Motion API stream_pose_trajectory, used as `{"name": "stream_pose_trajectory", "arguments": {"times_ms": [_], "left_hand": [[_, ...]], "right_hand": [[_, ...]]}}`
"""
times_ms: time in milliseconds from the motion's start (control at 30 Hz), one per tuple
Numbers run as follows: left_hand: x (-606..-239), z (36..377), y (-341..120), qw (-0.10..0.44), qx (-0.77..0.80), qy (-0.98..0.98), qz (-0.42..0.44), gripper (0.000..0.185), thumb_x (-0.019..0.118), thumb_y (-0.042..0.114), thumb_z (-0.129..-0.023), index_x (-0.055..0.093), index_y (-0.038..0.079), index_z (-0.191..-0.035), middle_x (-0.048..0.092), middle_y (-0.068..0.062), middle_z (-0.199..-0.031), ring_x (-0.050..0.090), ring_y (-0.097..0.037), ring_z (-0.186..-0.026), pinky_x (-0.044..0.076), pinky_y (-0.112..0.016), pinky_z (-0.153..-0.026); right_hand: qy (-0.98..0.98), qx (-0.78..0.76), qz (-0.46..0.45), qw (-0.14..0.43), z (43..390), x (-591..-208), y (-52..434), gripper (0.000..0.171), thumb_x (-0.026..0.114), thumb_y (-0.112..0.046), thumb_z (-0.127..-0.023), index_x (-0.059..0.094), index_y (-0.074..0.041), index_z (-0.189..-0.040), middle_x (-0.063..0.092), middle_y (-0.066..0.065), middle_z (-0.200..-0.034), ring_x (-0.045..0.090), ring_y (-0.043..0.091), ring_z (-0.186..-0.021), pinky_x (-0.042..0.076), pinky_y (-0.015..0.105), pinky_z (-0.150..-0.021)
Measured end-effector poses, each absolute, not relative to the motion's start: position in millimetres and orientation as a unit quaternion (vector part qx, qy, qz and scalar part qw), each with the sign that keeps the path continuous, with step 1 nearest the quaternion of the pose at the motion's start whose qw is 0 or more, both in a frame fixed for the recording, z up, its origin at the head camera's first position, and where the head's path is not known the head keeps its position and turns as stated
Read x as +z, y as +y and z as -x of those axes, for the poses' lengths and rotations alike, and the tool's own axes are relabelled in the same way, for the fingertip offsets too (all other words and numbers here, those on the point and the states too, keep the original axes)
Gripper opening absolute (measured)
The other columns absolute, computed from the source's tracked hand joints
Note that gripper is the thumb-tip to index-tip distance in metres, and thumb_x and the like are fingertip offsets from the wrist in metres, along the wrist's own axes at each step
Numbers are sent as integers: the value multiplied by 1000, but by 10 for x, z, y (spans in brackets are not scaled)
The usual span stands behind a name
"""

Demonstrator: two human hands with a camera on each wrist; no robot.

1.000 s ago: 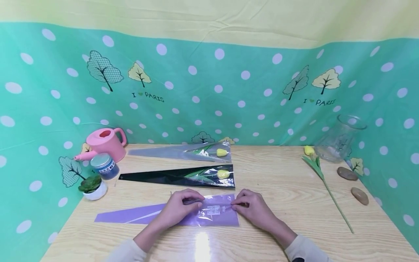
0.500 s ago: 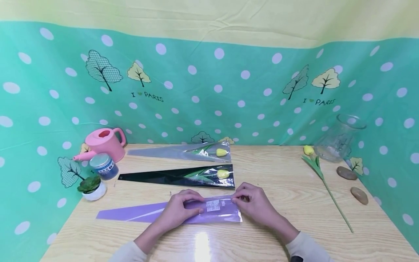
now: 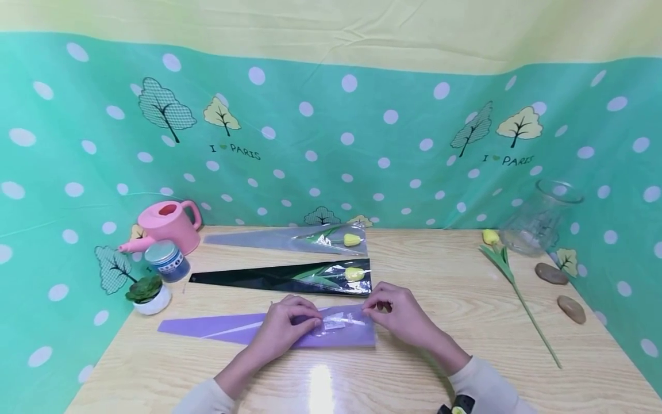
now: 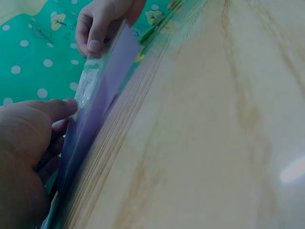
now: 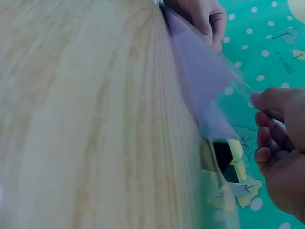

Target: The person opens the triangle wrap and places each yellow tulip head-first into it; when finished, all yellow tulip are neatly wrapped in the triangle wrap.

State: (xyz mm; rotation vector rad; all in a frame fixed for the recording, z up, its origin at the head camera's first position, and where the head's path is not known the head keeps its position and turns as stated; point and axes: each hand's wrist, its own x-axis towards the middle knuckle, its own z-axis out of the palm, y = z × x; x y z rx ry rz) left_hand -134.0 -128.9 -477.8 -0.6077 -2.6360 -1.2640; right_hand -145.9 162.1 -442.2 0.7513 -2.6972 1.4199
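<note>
A: Where does the purple wrapper (image 3: 341, 338) lie?

B: On the near part of the bench (image 3: 414, 379), narrow end left and wide end right. A white label (image 3: 334, 322) shows on it, and its far edge looks tilted up.

A: And the hands?

B: Both grasp it. The left hand (image 3: 283, 326) has the far edge between thumb and fingers; the right hand (image 3: 397, 313) pinches the film near the far right corner.

A: Are the film layers parted at the wide end?

B: I can't tell; glare and clear plastic hide that.

A: What could go wrong?

B: The film looks thin and slick, so I'd expect a fingertip to slip, or a hard sideways pull to crease or split the edge. If the layers cling, both could get pinched together.

A: Anything close enough to disturb?

B: The black wrapper (image 3: 248, 279), just beyond, with a yellow tulip inside. A far swing of the right knuckles might nudge it. The grey wrapper (image 3: 253, 240) lies farther back.

A: And farther out?

B: A loose tulip (image 3: 500, 264), a glass vase (image 3: 532, 230) and stones (image 3: 551, 273) at right; a pink watering can (image 3: 170, 229) at left, all well apart from the hands.
</note>
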Motion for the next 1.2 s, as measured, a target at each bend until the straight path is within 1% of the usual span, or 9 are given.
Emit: {"name": "stream_pose_trajectory", "arguments": {"times_ms": [233, 467, 600, 767, 900, 1000, 1067, 1133, 1200], "left_hand": [[-4779, 1332, -1269, 59, -427, -880, 199, 27, 90, 30, -79, 82, 29, -104, 74, 21, -106, 65, -4, -107, 48, -37, -103], [-4808, 1340, -1262, 52, -442, -875, 192, 18, 87, 28, -82, 82, 30, -99, 73, 26, -97, 65, -1, -104, 44, -35, -102], [-4828, 1350, -1245, 58, -434, -877, 200, 18, 87, 28, -82, 82, 30, -99, 73, 26, -95, 65, 0, -102, 48, -35, -102], [-4839, 1348, -1217, 55, -432, -877, 204, 32, 91, 33, -76, 81, 31, -107, 72, 25, -102, 64, -1, -103, 53, -29, -96], [-4858, 1350, -1194, 61, -429, -878, 203, 31, 92, 32, -75, 82, 31, -104, 73, 24, -98, 64, -1, -99, 53, -26, -92], [-4869, 1352, -1186, 70, -432, -877, 198, 26, 91, 28, -76, 82, 30, -100, 73, 24, -94, 64, -1, -96, 52, -35, -96], [-4866, 1350, -1186, 74, -436, -876, 192, 23, 91, 25, -77, 83, 31, -97, 73, 26, -92, 65, -1, -96, 47, -49, -106], [-4859, 1348, -1187, 75, -440, -876, 184, 20, 90, 23, -79, 83, 33, -95, 73, 28, -90, 65, 0, -96, 35, -67, -113], [-4844, 1347, -1188, 74, -441, -876, 178, 18, 89, 22, -81, 83, 35, -93, 72, 30, -89, 65, 1, -97, 21, -80, -113]], "right_hand": [[-847, 483, -223, 13, 1464, -4444, 1608, 7, 79, -7, -88, 80, -11, -94, 68, -6, -91, 57, 5, -75, 51, 18, -62], [-828, 502, -246, 38, 1461, -4452, 1602, 9, 78, -5, -88, 80, -10, -95, 70, 1, -92, 57, 5, -75, 52, 19, -61], [-825, 506, -248, 40, 1457, -4459, 1604, 9, 79, -6, -88, 80, -12, -95, 70, 2, -93, 58, 5, -76, 52, 19, -62], [-825, 507, -246, 44, 1447, -4458, 1601, 8, 78, -8, -90, 80, -14, -95, 70, -3, -94, 59, 6, -78, 53, 19, -64], [-819, 513, -254, 46, 1435, -4458, 1594, 6, 78, -10, -90, 79, -11, -97, 70, 2, -94, 58, 6, -76, 53, 20, -62], [-816, 516, -258, 47, 1431, -4461, 1585, 6, 77, -10, -91, 79, -10, -97, 70, 6, -94, 58, 6, -76, 53, 20, -62], [-815, 517, -257, 46, 1430, -4462, 1580, 7, 77, -8, -90, 79, -9, -97, 70, 5, -94, 58, 6, -76, 53, 20, -62], [-817, 516, -254, 41, 1432, -4459, 1577, 8, 77, -7, -90, 79, -10, -97, 70, 2, -94, 58, 6, -76, 53, 20, -62], [-820, 514, -249, 34, 1437, -4453, 1586, 9, 77, -7, -90, 79, -11, -98, 70, 0, -95, 58, 7, -76, 53, 20, -63]]}}
